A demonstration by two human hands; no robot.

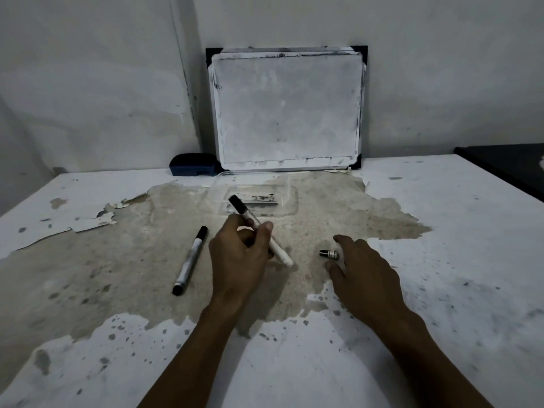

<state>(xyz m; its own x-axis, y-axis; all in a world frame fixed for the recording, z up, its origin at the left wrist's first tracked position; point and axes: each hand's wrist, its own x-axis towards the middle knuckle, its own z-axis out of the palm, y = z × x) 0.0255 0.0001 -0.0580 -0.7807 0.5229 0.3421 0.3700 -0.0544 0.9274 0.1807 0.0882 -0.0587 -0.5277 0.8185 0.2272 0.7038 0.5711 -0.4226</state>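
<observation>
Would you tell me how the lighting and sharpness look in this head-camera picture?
Head view: dim, flat light; the left hand, holding a marker, casts a soft shadow on the table; wide-angle distortion bows the whiteboard, which shows no glare.

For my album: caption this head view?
Left hand holds a marker, right hand open beside a small black piece on a peeling table, whiteboard behind.

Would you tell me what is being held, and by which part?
The left hand grips a marker around its middle, between thumb and fingers. The right hand holds nothing, open beside a small cap.
</observation>
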